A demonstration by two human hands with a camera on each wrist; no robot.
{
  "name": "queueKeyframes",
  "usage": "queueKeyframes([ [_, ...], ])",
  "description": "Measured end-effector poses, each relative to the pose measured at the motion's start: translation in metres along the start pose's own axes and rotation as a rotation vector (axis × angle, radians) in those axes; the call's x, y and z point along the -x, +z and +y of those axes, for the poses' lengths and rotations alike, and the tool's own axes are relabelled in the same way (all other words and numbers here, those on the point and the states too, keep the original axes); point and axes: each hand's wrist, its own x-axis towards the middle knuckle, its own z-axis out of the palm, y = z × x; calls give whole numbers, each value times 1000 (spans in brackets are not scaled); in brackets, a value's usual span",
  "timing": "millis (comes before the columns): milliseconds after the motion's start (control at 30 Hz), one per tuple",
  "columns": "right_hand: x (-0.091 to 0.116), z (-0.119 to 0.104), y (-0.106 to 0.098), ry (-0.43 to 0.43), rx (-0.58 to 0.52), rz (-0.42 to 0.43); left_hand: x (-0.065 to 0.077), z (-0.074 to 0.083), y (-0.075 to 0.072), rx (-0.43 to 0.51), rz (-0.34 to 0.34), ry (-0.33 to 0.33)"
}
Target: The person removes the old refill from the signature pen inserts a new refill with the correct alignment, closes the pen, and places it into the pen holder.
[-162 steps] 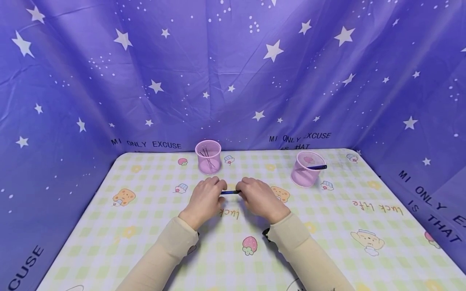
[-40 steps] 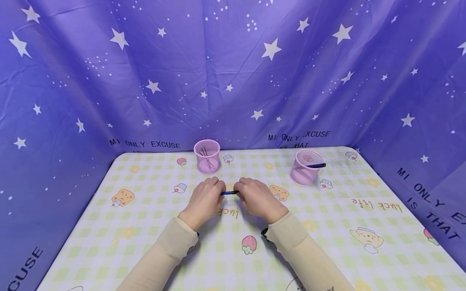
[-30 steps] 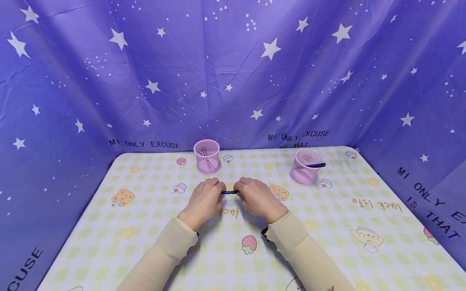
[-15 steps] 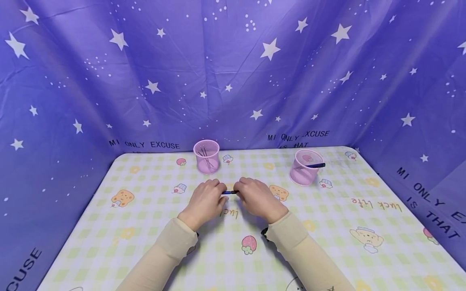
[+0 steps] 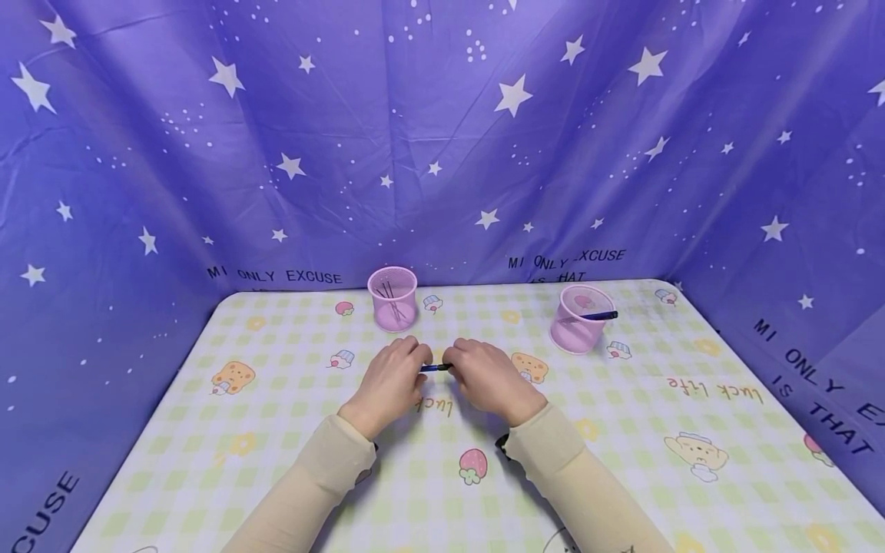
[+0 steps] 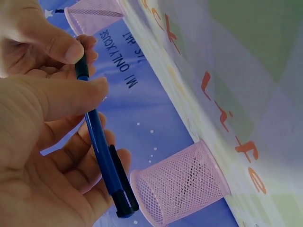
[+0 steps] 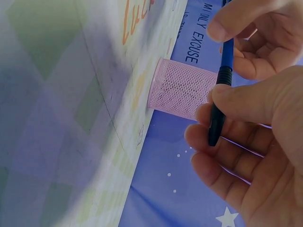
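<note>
Both hands hold one blue ballpoint pen (image 6: 98, 139) with a black clip and black grip section, in front of the chest over the table. My left hand (image 5: 390, 384) pinches the blue barrel between thumb and fingers, the clip end lying across its fingers in the left wrist view. At the other end, the right hand (image 5: 494, 379) pinches the black grip (image 7: 222, 80) with its thumb, the tapered tip pointing along its fingers. From the head view only a short middle stretch of the pen shows between the hands.
Behind the left hand stands a pink mesh pen cup (image 5: 396, 316) with several thin dark sticks inside. A second pink mesh cup (image 5: 577, 338), at the back right, has a dark blue pen (image 5: 598, 316) leaning out. A checked cloth (image 5: 276, 430) covers the table; starry curtains (image 5: 442, 115) surround it.
The left fingers and thumb shift slightly on the barrel, the thumb showing further out half a second ago. Both hands stay in place with the pen; the cups have not moved.
</note>
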Motion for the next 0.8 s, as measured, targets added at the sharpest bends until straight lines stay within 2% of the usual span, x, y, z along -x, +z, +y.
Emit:
queueKeyframes([
  [400,0,0,-1,2,-1,1,0,0,0,-23,13,10],
  [800,0,0,-1,-2,10,2,0,1,1,-65,-27,22],
])
